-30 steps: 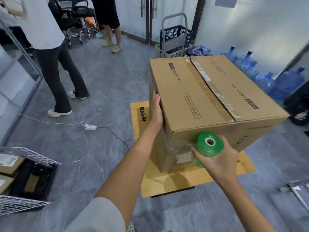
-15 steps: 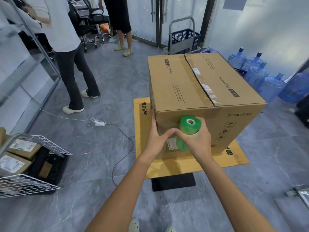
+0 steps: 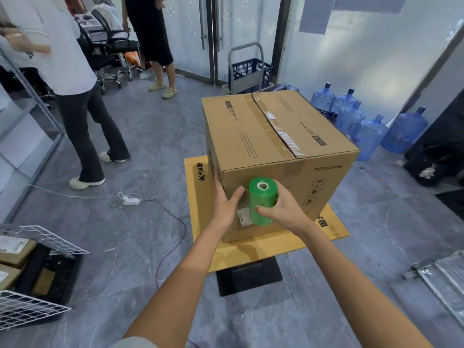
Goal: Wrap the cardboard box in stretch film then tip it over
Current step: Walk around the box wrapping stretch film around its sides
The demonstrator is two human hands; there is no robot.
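Cardboard box (image 3: 276, 151) on flat cardboard sheet (image 3: 251, 252), near face taken by left hand (image 3: 226, 204) at corner and right hand (image 3: 283, 209) gripping green film roll (image 3: 261, 202), bare floor (image 3: 155, 151) open leftward, water bottles (image 3: 369, 139) crowding right, trolley (image 3: 247, 80) close behind, power strip (image 3: 130, 201) lying left.

An office with a packing corner is shown: swivel chairs (image 3: 114, 43) and frosted glass doors (image 3: 185, 33) are seen far beyond the fingers (image 3: 218, 187), water jugs (image 3: 404, 131) to their right, parcels (image 3: 15, 249) in wire baskets (image 3: 47, 237) to their left.
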